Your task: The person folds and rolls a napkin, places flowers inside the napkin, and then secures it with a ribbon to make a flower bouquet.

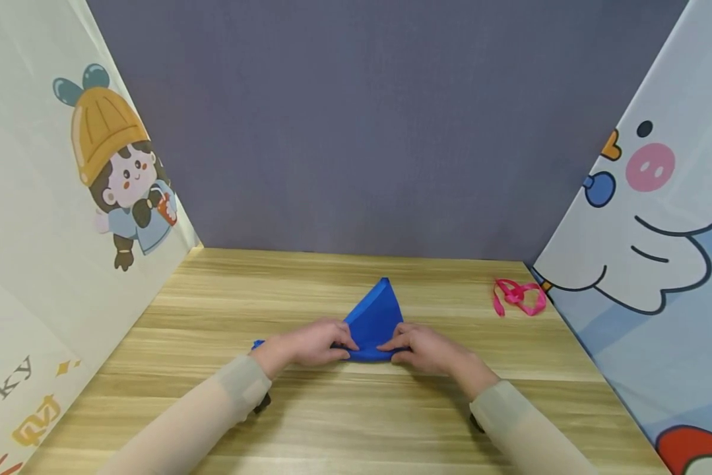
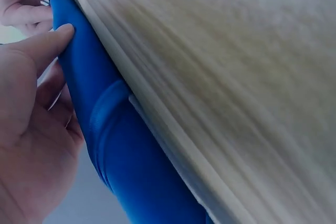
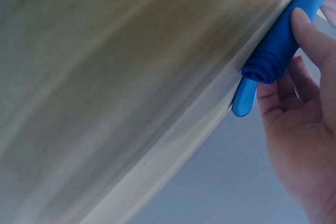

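A blue cloth (image 1: 376, 320) lies near the middle of the table, its near edge rolled up and a flat part tapering to a point at the back. My left hand (image 1: 320, 342) grips the roll from the left, thumb on the near side, as the left wrist view shows with the blue roll (image 2: 105, 103) running past the thumb. From the other side my right hand (image 1: 423, 346) grips the same roll. The coiled end of the roll (image 3: 270, 56) and a small flap below it appear in the right wrist view. The hands partly hide the cloth.
A pink ribbon (image 1: 516, 296) lies loosely looped at the table's back right. A bit of blue (image 1: 258, 344) shows beyond the left wrist. A dark back panel (image 1: 361, 132) and printed side panels border the wooden table (image 1: 356, 422).
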Tool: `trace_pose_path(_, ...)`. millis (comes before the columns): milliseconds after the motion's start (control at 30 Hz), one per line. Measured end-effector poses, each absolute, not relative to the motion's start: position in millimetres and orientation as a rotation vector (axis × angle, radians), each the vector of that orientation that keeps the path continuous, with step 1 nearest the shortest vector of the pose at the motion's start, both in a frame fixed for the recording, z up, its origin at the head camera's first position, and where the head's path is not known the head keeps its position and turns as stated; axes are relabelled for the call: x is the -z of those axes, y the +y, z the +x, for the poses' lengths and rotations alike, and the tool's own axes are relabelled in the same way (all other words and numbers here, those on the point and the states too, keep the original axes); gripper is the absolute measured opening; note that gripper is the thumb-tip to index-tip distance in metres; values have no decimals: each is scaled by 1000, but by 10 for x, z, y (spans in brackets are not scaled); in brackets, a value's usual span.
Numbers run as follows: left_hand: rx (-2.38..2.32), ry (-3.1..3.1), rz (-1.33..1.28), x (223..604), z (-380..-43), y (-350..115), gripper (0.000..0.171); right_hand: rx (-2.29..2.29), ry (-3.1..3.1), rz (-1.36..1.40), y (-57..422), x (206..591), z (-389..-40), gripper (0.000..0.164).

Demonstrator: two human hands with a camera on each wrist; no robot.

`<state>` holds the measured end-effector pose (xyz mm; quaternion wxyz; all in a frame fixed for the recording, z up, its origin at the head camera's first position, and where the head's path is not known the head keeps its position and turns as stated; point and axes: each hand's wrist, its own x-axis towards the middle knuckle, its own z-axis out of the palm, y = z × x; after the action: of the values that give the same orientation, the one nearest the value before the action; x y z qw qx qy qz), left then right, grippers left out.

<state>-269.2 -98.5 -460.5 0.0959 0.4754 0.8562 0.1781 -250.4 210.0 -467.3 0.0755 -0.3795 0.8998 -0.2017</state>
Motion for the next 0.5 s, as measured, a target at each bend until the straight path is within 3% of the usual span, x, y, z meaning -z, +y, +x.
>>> trace_pose_path(500, -745, 2425, 1232, 4622, -2722, -1011, 28, 685, 2752, -1053, 2145, 4718, -2515, 23)
